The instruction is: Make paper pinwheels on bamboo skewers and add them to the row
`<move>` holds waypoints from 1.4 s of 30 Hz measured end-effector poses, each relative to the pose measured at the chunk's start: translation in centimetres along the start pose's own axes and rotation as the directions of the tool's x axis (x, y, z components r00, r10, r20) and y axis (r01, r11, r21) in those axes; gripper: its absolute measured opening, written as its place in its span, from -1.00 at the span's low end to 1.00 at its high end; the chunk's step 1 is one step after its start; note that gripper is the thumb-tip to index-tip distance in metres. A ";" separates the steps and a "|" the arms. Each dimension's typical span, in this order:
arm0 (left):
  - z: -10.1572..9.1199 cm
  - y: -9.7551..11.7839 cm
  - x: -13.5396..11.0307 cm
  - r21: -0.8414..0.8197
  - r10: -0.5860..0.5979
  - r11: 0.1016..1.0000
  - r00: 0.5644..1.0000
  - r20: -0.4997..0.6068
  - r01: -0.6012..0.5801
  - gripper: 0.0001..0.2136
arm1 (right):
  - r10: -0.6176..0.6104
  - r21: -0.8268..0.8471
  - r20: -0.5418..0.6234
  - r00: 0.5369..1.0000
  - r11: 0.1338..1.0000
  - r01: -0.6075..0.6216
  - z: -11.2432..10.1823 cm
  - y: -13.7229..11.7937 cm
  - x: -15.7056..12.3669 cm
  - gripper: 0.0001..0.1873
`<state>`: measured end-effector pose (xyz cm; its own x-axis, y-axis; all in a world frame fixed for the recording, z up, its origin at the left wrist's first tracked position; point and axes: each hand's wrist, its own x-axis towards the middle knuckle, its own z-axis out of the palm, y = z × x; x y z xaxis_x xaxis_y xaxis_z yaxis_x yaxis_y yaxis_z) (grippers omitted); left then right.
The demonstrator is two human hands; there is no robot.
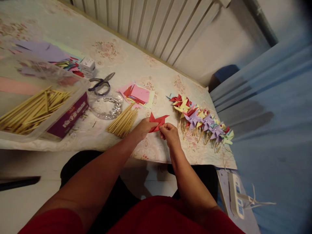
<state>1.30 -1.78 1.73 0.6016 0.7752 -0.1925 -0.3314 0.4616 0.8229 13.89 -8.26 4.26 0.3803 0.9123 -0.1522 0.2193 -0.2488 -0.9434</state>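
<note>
Both hands pinch a piece of red paper (159, 121) with folded-up points, held just above the table's front part. My left hand (142, 129) grips its left side with closed fingers. My right hand (169, 134) pinches its right lower edge. Just left of my left hand lies a loose bundle of wooden sticks (123, 122). To the right of my right hand runs a row of finished paper pinwheels (202, 120) in red, yellow and purple, on sticks. Behind the red paper lies a small stack of cut coloured paper squares (138, 95).
A clear plastic box (73, 87) holding more sticks sits at left. A round clear dish (105, 105) of small shiny bits and scissors (101, 84) lie behind the bundle. Coloured paper sheets (46, 52) sit far left, a power strip (235, 195) low right, a radiator (156, 26) behind the table.
</note>
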 end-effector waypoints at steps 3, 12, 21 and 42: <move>0.0 0.0 0.1 -0.002 -0.007 1.000 1.000 -0.022 0.007 -0.92 | 0.019 -0.010 0.002 1.000 1.000 -0.019 0.1 0.0 0.1 -0.74; 0.2 0.1 0.3 -0.001 -0.002 1.000 1.000 -0.019 0.002 -0.90 | 0.000 0.021 0.008 1.000 1.000 0.000 0.1 0.2 0.0 -0.76; 0.3 0.4 0.0 0.003 -0.014 1.000 0.999 -0.036 0.014 -0.89 | 0.029 -0.040 -0.086 0.996 0.999 -0.033 0.5 0.1 0.2 -0.79; 1.0 1.7 -0.7 0.068 -0.032 0.997 0.992 -0.121 0.041 -0.97 | -0.018 -0.134 -0.049 0.999 0.991 0.011 0.2 0.3 0.3 -0.78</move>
<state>1.08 -1.98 3.77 0.5199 0.8063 -0.2820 -0.2566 0.4623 0.8488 13.89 -7.96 3.91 0.4200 0.8994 -0.1208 0.3421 -0.2803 -0.8969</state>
